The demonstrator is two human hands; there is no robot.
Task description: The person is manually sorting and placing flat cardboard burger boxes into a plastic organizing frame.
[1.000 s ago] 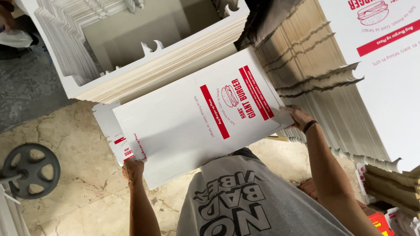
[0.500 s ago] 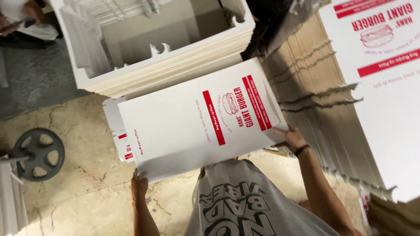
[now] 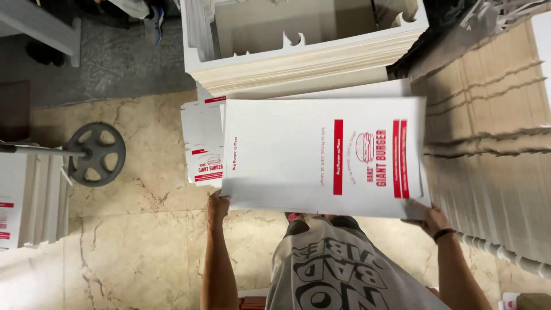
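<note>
- White flat carton sheet (image 3: 298, 155) is being pinched at both near corners, left hand (image 3: 217, 206) and right hand (image 3: 434, 220).
- Cardboard stack (image 3: 488, 149) is sitting right.

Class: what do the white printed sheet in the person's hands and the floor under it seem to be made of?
White printed sheet: probably matt paperboard, flat and stiff between the left hand and right hand. Floor: likely polished marble or marble-look tile, beige, veined, with joint lines.

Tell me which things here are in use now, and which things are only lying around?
In use: left hand and right hand holding the white printed sheet; sheets beneath.
Lying around: wheel, tall white stack, brown stacks, floor.
</note>
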